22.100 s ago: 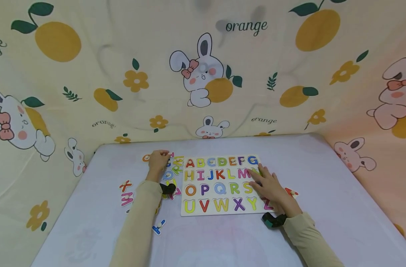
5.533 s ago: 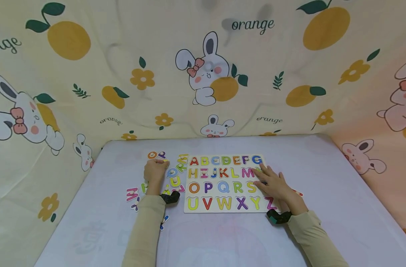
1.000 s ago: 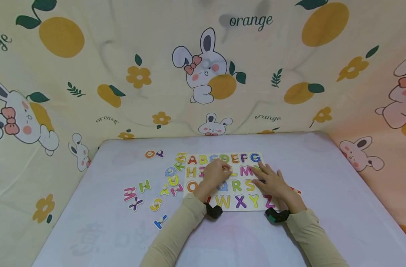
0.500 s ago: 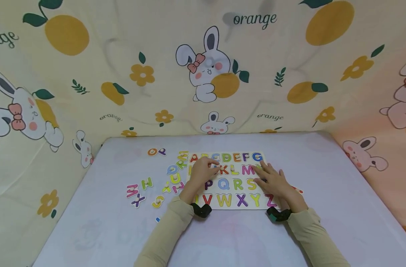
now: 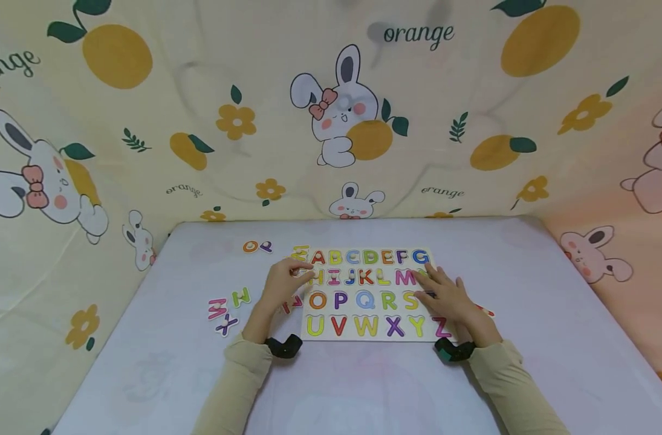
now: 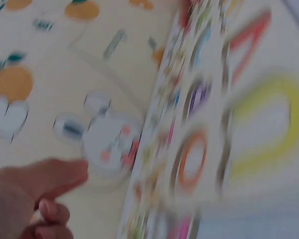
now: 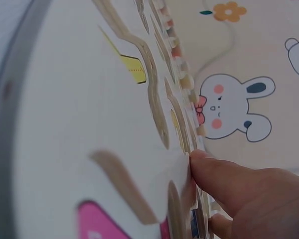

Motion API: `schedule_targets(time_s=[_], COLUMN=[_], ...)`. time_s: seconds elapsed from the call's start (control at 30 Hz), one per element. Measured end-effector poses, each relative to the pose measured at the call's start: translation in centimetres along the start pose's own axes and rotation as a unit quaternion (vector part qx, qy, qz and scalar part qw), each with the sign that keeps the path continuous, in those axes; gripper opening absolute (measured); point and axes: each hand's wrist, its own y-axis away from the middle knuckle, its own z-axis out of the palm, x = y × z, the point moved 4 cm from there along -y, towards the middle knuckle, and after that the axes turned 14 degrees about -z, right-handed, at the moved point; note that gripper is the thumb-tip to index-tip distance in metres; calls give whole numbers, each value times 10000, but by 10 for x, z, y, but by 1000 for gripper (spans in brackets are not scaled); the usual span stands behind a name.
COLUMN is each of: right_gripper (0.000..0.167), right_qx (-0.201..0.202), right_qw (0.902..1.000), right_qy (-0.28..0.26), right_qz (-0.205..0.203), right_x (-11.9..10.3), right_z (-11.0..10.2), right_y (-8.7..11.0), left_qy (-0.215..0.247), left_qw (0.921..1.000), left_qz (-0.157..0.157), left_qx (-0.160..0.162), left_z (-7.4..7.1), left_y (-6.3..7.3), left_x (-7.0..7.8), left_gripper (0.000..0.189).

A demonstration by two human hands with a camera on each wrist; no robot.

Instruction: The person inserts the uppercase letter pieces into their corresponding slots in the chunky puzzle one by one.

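Observation:
A white alphabet board [image 5: 381, 314] lies on the table, with knobbed letter pieces in its A-to-L slots. Over its left edge, near the H [image 5: 317, 277], hovers my left hand [image 5: 284, 284]; thumb and index finger are apart, nothing visible between them. The left wrist view blurs that hand [image 6: 35, 194], its index finger extended. My right hand [image 5: 445, 296] rests on the board's right side, fingers spread, covering the slots near N and T. In the right wrist view the right thumb [image 7: 219, 174] touches the board. The L piece [image 5: 383, 277] sits in its slot.
Loose letters lie left of the board: an orange O [image 5: 250, 246], purple P [image 5: 266, 246], green N [image 5: 241, 296], pink M [image 5: 217, 309] and purple X [image 5: 227, 324]. My left arm hides others. A red piece [image 5: 485, 310] shows beside my right wrist. A printed cloth [image 5: 320, 199] stands behind.
Pieces I, J and K came into their slots earlier, then L within the last seconds. My left hand has since let go and moved left across the board. The right hand stays put.

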Motion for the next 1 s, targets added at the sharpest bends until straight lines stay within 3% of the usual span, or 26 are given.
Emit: schedule_targets(time_s=[0.27, 0.57, 0.8, 1.0], right_gripper=[60, 60, 61, 60], right_qx=[0, 44, 35, 20], right_qw=[10000, 10000, 10000, 10000], right_qy=[-3, 23, -25, 20], right_qz=[-30, -3, 9, -14], right_x=[-2, -2, -2, -2], right_z=[0, 0, -1, 0], right_y=[1, 1, 0, 0], left_qy=[65, -193, -422, -691], left_qw=[9996, 9941, 9911, 9866], left_qz=[89, -772, -946, -1179], left_qx=[-241, -732, -840, -893], left_z=[-56, -103, -129, -136], left_y=[4, 15, 23, 33], left_x=[-44, -94, -126, -143], left_gripper=[24, 33, 34, 35])
